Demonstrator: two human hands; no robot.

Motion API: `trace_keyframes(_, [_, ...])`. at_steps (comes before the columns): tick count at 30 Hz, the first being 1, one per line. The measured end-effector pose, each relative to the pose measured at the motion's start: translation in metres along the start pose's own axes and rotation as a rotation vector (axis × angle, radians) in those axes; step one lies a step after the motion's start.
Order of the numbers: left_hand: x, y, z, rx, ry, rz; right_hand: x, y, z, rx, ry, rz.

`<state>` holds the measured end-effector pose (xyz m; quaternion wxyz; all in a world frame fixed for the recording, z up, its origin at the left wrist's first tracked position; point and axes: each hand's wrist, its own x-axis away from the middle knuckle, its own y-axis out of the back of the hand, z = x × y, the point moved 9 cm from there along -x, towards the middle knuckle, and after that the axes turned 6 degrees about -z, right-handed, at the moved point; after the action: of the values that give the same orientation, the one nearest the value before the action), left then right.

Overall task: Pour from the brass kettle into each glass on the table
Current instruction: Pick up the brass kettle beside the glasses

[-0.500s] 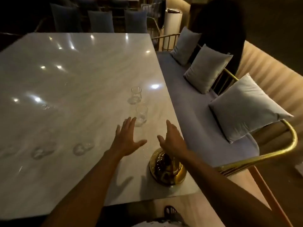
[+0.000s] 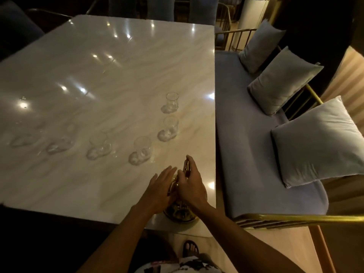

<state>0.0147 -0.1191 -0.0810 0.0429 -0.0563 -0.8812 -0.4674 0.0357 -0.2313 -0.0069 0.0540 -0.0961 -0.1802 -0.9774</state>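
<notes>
A brass kettle [image 2: 178, 212] stands near the front right corner of the marble table [image 2: 98, 75], mostly hidden under my hands. My right hand [image 2: 192, 186] grips its upright handle from the right. My left hand [image 2: 159, 191] lies with straight fingers against the kettle's left side. Several small clear glasses stand on the table: one just beyond the kettle [image 2: 142, 148], two in a line further back [image 2: 170, 127] [image 2: 172, 101], and others in a row to the left, such as the nearest of them [image 2: 99, 143].
A grey bench [image 2: 246, 125] with a brass rail [image 2: 295, 218] runs along the table's right edge, with three pale cushions [image 2: 315, 142] on it. Dark chairs [image 2: 161, 8] stand at the far end. My sandalled foot [image 2: 190, 249] shows below the table's front edge.
Both hands have come down from hovering open above the table onto the kettle; the right one has closed round the handle. The view has shifted, bringing more glasses into sight.
</notes>
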Motion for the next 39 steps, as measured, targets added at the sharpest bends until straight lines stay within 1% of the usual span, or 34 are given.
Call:
trace_keyframes(2, [-0.002, -0.008, -0.002, -0.002, -0.022, 0.042, -0.003, 0.000, -0.004, -0.015, -0.012, -0.014])
trace_keyframes(5, [-0.008, -0.009, -0.011, 0.087, -0.045, 0.064, -0.013, 0.001, -0.007, -0.007, 0.022, 0.001])
trace_keyframes(9, [-0.023, -0.005, -0.026, 0.133, -0.081, 0.059, -0.027, 0.014, -0.003, 0.094, 0.063, -0.010])
trace_keyframes(11, [-0.031, -0.005, -0.036, 0.138, -0.154, 0.057, -0.036, 0.017, -0.003, 0.141, 0.070, 0.001])
trace_keyframes(12, [-0.035, -0.007, -0.037, 0.154, -0.163, 0.070, -0.042, 0.017, -0.003, 0.163, 0.069, 0.003])
trace_keyframes(16, [-0.054, -0.003, -0.035, 0.336, -0.094, 0.068, -0.068, 0.022, 0.017, 0.188, 0.095, -0.013])
trace_keyframes(19, [-0.077, 0.010, -0.044, 0.301, -0.155, 0.014, -0.089, 0.032, 0.047, 0.150, 0.143, -0.015])
trace_keyframes(21, [-0.091, 0.024, -0.053, 0.395, -0.178, -0.008, -0.100, 0.037, 0.068, 0.163, 0.179, 0.001])
trace_keyframes(22, [-0.099, 0.030, -0.054, 0.394, -0.182, -0.023, -0.107, 0.039, 0.078, 0.171, 0.198, 0.011])
trace_keyframes(23, [-0.109, 0.038, -0.058, 0.381, -0.205, -0.060, -0.115, 0.041, 0.087, 0.176, 0.213, 0.018])
trace_keyframes(29, [-0.172, 0.063, -0.067, 0.316, -0.284, -0.134, -0.180, 0.055, 0.121, 0.255, 0.311, 0.024])
trace_keyframes(32, [-0.203, 0.072, -0.074, 0.288, -0.276, -0.205, -0.216, 0.059, 0.139, 0.284, 0.349, 0.044])
trace_keyframes(34, [-0.227, 0.074, -0.079, 0.275, -0.264, -0.243, -0.240, 0.058, 0.148, 0.302, 0.365, 0.095])
trace_keyframes(39, [-0.279, 0.069, -0.077, 0.299, -0.177, -0.261, -0.300, 0.052, 0.155, 0.342, 0.383, 0.224])
